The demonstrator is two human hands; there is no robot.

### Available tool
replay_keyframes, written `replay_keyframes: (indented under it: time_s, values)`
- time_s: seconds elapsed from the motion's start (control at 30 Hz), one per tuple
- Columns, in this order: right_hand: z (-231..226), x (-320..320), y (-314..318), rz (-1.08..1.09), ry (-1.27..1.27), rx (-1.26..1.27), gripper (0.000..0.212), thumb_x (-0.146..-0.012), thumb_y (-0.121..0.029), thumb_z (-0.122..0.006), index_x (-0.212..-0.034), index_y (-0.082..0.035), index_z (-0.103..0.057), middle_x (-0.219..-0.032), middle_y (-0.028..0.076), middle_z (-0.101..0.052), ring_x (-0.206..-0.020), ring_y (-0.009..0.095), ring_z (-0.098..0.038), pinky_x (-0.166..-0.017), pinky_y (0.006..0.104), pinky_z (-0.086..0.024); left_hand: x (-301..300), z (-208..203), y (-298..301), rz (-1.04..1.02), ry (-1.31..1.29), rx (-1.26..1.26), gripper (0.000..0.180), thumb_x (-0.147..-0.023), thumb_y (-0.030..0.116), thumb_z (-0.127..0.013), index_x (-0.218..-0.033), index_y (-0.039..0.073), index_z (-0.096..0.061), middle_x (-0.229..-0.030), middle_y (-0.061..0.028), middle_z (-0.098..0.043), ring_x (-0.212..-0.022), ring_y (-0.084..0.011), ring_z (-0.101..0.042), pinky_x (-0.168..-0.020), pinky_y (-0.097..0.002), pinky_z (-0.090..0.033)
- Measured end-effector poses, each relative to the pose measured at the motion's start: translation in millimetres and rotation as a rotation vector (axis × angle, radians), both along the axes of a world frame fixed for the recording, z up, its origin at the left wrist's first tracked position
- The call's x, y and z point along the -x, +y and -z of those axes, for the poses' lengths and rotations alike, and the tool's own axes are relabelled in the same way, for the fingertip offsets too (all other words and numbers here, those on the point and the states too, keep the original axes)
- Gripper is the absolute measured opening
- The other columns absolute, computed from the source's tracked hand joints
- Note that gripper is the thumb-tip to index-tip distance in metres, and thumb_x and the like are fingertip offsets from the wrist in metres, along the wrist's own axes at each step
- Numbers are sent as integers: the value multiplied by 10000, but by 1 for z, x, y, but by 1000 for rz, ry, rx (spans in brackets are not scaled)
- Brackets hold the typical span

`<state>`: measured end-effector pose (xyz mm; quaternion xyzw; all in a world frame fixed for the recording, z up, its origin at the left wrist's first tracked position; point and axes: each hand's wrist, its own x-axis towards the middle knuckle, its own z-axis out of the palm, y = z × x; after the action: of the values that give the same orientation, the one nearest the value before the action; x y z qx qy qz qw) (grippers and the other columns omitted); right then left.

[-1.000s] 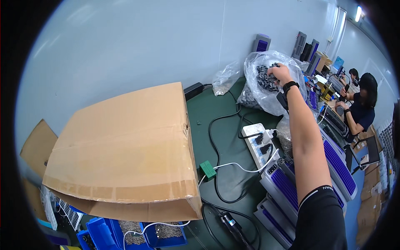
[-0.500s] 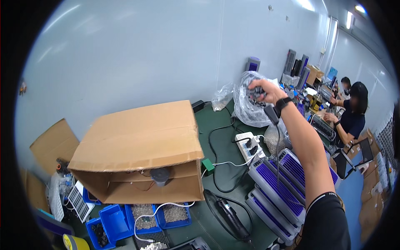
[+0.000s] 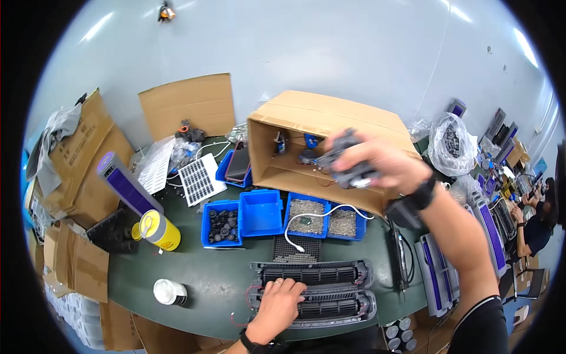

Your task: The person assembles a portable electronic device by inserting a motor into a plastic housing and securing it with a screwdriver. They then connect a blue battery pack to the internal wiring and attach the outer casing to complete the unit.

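My right hand (image 3: 383, 162) is raised in front of the cardboard box, closed around a small bunch of dark grey plastic parts (image 3: 348, 159), blurred by motion. On the near part of the green table, my left hand (image 3: 278, 308) rests with fingers spread over two long dark grey fan housings. Each has a black ribbed cylindrical rotor inside: the far housing (image 3: 315, 275) and the near housing (image 3: 339, 308) lie side by side. Thin red wires come out at their left ends. At the right, a clear plastic bag (image 3: 439, 162) contains more dark grey parts.
Blue bins (image 3: 261, 215) hold black round parts and small metal pieces. An open cardboard box (image 3: 330, 112) lies on its side behind them. Left stand a yellow canister (image 3: 160, 231) and a white jar (image 3: 169, 292). An electric screwdriver (image 3: 401, 259) and purple-grey units (image 3: 437, 280) lie right. Co-workers sit far right.
My right hand has come back from the plastic bag toward the middle, carrying the grey parts. The view has swung left and down, bringing my left hand and the housings into sight.
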<state>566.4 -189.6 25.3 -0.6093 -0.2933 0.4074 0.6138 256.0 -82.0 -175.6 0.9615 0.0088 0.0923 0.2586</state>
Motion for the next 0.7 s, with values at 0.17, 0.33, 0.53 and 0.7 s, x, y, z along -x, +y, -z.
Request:
replay_keyframes:
  time_s: [0.17,0.33,0.53,0.7]
  values:
    - [94,29,112,-65,-159,215,362,-774,-29,-803,-1099,-58,-646,-840,73,-713,-586,149,-696,-356,263,-401,-2,13,-5,48,-61,3,176,-929,110,-721,-1102,73,-722,-988,-85,-645,-988,-299,-608,-868,-425,-436]
    - [144,38,161,10,-259,443,422,-846,-96,-829,-1202,-3,-623,-1007,144,-737,-860,246,-765,-631,479,-658,4,20,-6,40,-84,2,174,-918,104,-720,-1089,72,-728,-975,-80,-649,-970,-290,-616,-850,-416,-432]
    - [143,42,173,-64,-325,543,618,-944,-195,-785,-1465,52,-561,-1399,244,-633,-1282,383,-646,-998,616,-600,7,22,-1,30,-95,15,184,-908,94,-722,-1089,68,-728,-971,-86,-649,-965,-300,-618,-854,-422,-438]
    - [152,32,164,8,-515,445,463,-930,-214,-785,-1288,71,-718,-1212,247,-745,-1100,314,-734,-894,423,-612,6,20,0,35,-79,20,192,-908,94,-724,-1098,69,-727,-980,-87,-653,-965,-300,-618,-869,-425,-444]
